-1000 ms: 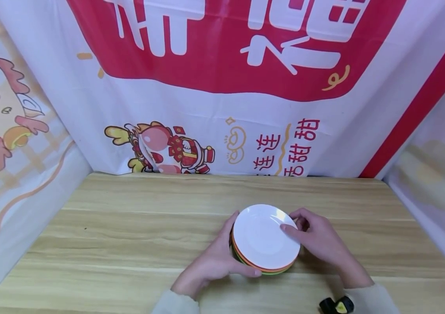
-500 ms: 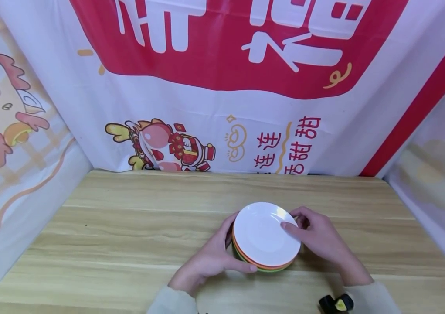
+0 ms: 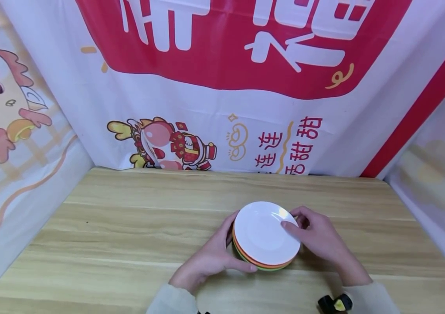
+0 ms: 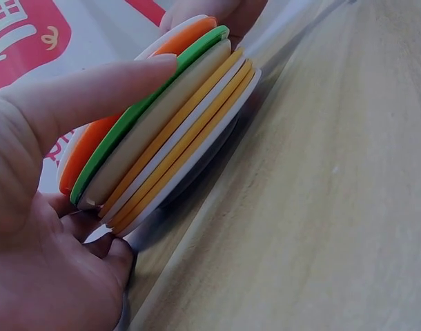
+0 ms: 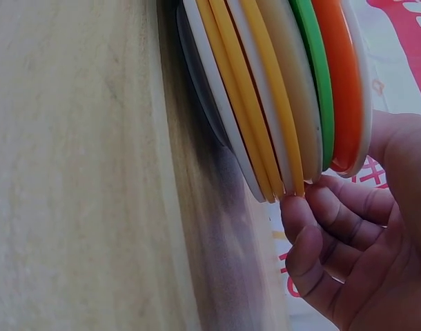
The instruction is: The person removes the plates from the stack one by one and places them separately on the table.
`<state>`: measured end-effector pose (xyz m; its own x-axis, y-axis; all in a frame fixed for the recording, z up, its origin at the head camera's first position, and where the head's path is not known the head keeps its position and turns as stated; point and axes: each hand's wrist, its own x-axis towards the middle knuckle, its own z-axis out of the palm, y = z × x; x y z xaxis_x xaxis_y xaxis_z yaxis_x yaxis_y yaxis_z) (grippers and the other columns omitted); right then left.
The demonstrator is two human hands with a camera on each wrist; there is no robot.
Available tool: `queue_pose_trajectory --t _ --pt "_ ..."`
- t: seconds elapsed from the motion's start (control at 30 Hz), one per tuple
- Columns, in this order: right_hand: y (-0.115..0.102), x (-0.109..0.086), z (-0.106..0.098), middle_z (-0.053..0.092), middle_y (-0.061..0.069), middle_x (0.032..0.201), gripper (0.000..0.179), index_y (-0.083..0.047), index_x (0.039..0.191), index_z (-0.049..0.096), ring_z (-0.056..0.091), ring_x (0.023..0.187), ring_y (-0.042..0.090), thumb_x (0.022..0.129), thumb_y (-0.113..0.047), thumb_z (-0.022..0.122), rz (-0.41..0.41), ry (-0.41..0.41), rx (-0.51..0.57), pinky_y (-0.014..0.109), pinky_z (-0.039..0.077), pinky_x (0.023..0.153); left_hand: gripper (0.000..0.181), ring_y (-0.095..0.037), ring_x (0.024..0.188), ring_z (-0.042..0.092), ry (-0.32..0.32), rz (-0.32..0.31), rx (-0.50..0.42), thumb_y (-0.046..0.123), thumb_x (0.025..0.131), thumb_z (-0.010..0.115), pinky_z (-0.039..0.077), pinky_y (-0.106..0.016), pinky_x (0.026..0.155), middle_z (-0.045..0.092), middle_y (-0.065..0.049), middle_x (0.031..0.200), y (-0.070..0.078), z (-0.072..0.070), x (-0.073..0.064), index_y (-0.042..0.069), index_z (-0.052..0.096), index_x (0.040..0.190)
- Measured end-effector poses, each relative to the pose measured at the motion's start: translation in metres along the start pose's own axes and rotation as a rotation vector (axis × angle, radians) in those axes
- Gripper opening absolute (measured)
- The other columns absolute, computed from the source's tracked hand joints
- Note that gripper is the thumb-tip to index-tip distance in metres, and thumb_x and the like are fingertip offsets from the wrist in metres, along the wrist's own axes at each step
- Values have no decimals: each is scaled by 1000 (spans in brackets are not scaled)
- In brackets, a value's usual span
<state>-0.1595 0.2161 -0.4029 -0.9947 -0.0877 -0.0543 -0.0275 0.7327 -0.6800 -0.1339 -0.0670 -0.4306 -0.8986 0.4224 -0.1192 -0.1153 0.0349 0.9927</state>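
Observation:
A stack of several small round plates sits on the table, topped by a white plate. Under it, the left wrist view shows an orange plate, a green plate, a cream one, then yellow and white rims. My left hand grips the stack's left side, thumb along the front rim and fingers round the far side. On the right, my right hand holds the edge, its thumb on the white plate's top and its curled fingers at the lower rims. The stack's underside is mostly hidden.
The wood-grain table extends around the stack on all sides. A printed red and white cloth hangs along the back edge, with more cloth at both sides. A black device is by the right sleeve.
The head view has shifted slightly. My left thumb has slid a little to the left along the front rim; the stack and my right hand have hardly moved.

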Motion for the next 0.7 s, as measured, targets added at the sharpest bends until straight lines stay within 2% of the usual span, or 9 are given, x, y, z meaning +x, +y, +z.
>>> queue_pose_trajectory --t 0.27,0.47,0.7 --pt "2 3 -3 65 5 90 38 -13 119 75 56 84 21 98 -45 78 -18 67 -14 25 47 63 126 -32 169 16 -6 -39 -35 2 69 100 4 -59 137 28 -1 179 1 -5 1 30 29 170" --pt "2 2 -6 65 6 92 41 -12 119 75 56 86 22 97 -47 78 23 55 -7 26 48 64 123 -32 168 16 -19 -34 -42 1 70 99 5 -59 137 30 1 177 1 -5 1 31 31 168" --pt "7 1 -10 66 7 96 42 -11 120 75 56 89 23 98 -47 77 40 51 62 26 48 66 122 -33 169 16 -15 -50 -36 3 71 99 6 -61 137 28 2 178 2 -5 0 34 31 168"
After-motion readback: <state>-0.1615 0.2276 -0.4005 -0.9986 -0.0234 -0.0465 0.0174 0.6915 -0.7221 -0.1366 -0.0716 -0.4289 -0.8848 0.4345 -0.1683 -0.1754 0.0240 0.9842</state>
